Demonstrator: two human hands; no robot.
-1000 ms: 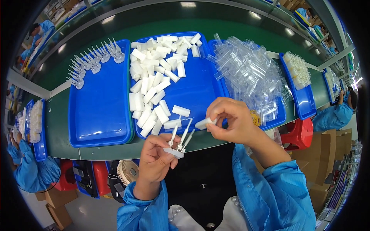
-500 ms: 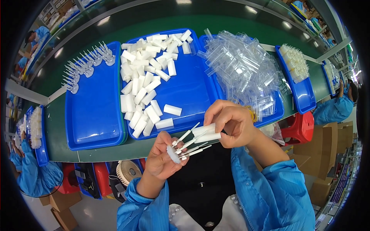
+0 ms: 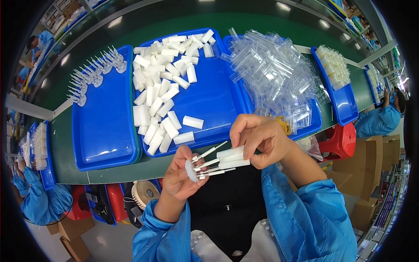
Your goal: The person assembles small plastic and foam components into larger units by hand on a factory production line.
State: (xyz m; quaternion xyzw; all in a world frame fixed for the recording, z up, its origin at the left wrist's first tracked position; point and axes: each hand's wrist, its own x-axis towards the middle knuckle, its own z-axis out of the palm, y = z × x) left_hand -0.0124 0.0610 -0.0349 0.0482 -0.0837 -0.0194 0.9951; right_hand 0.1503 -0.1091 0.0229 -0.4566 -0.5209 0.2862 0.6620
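My left hand (image 3: 178, 177) pinches the edge of a round translucent disc (image 3: 191, 170), its thumb and fingers closed around it. Several thin metal pins with white sleeves (image 3: 211, 151) stick out of the disc toward the right. In my right hand (image 3: 262, 139), closed between thumb and fingers, are two white cylinders (image 3: 232, 156) lying side by side. Their left ends meet the pins; how far any pin goes into them I cannot make out. Both hands are in front of the trays' near edge.
A blue tray (image 3: 211, 109) holds a heap of white cylinders. At left, another tray (image 3: 102, 137) carries several pinned discs along its far side. Clear plastic pieces (image 3: 275, 78) fill the tray on the right. Beyond it stands a red stool (image 3: 340, 142); co-workers sit at both sides.
The disc and my left hand have shifted slightly left and up. The two white cylinders have turned more level and line up with the pins. My right hand has moved little.
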